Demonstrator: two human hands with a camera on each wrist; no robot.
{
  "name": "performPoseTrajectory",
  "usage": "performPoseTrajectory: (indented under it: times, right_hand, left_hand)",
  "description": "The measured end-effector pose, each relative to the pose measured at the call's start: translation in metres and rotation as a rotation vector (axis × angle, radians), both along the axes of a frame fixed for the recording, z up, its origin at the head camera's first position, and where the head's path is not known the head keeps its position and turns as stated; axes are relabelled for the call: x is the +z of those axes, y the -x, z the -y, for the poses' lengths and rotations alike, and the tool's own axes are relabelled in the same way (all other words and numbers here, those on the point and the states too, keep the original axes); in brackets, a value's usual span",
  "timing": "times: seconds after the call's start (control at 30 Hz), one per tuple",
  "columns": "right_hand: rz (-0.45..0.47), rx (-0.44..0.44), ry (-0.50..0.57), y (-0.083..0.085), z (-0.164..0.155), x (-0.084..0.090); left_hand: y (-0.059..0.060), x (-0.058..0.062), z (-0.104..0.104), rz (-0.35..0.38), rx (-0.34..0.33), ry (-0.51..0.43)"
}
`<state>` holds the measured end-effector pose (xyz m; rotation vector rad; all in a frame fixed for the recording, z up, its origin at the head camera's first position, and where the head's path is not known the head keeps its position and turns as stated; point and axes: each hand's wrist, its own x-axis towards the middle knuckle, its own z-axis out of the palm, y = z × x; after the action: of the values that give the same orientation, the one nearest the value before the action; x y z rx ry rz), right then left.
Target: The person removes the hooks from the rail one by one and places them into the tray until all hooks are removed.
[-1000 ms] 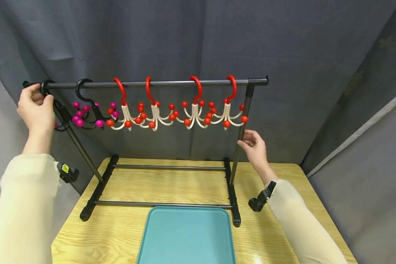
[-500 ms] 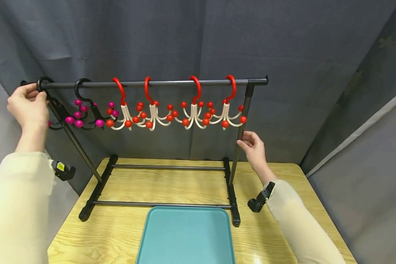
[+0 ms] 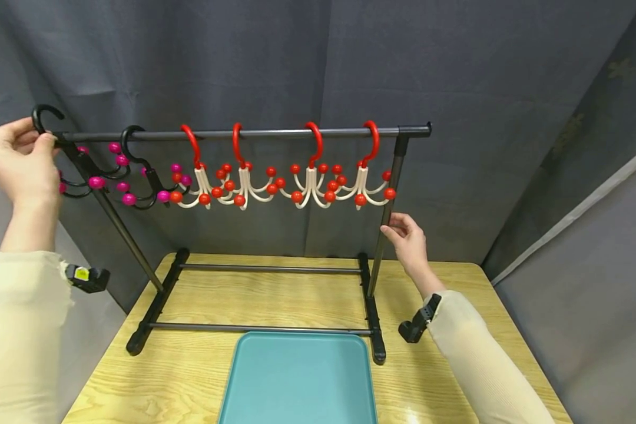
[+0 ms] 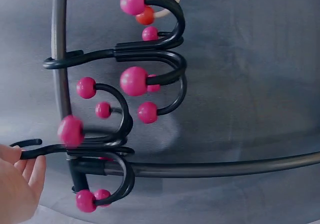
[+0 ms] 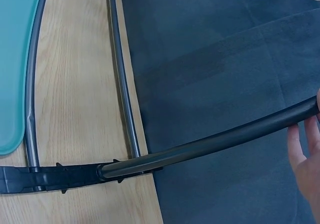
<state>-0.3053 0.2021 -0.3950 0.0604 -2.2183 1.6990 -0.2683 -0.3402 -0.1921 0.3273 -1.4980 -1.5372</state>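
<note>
At the far left of the head view, my left hand (image 3: 23, 168) pinches the neck of a black multi-arm hanger (image 3: 80, 160) with pink ball tips. Its hook stands raised above the end of the rack's top rail (image 3: 275, 134), apart from it; the left wrist view shows the same hanger (image 4: 95, 148) tilted across the rail end. A second black hanger (image 3: 151, 176) with pink balls hangs beside it. My right hand (image 3: 410, 244) holds the right post (image 3: 384, 235) of the rack between thumb and fingers. In the right wrist view, fingertips (image 5: 295, 141) touch that post.
Several white hangers (image 3: 311, 182) with red hooks and red balls hang along the rail. The rack's black feet (image 3: 156, 306) stand on a wooden table (image 3: 153, 388). A teal tray (image 3: 302, 377) lies in front of the lower bar. Grey curtains (image 3: 456, 118) surround the table.
My left hand has moved left with the black hanger, whose hook has come up off the rail and now stands above its end. The right hand stays on the post.
</note>
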Motion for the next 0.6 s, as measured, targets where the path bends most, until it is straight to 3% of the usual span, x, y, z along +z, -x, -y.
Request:
performPoseTrajectory:
  times: [0.2,0.4,0.6]
  right_hand:
    - [0.023,-0.027,-0.038,-0.001,-0.001,0.000]
    - [0.013,-0.065,-0.046,0.000,-0.001,-0.004]
    - [0.020,-0.053,-0.038,0.000,0.000,-0.006]
  left_hand:
    - [-0.012,0.009,-0.005,-0.098,-0.098,-0.104]
    - [-0.021,0.014,-0.011,-0.105,-0.170,-0.171]
    - [-0.029,0.007,-0.013,-0.140,-0.161,-0.155]
